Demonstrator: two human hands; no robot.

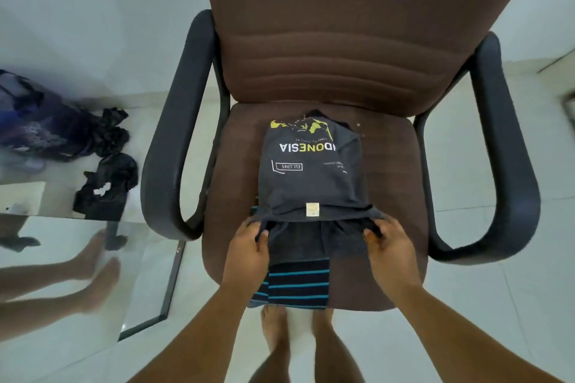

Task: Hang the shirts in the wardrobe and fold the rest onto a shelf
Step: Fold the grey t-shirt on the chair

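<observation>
A dark grey T-shirt (pixel 311 177) with a white and yellow print lies folded on the seat of a brown office chair (pixel 392 183). Its near edge carries a small cream label. My left hand (pixel 249 249) pinches the shirt's near left corner, and my right hand (pixel 390 246) pinches the near right corner. Under the shirt lies a dark garment, and below that a navy garment with teal stripes (pixel 295 286) reaching the seat's front edge.
The chair has black armrests (pixel 168 146) on both sides and a tall backrest. A glass-topped table (pixel 62 202) at the left holds a pile of dark clothes (pixel 105 186) and a purple bag (pixel 37 127). White tiled floor surrounds the chair; my bare feet stand below the seat.
</observation>
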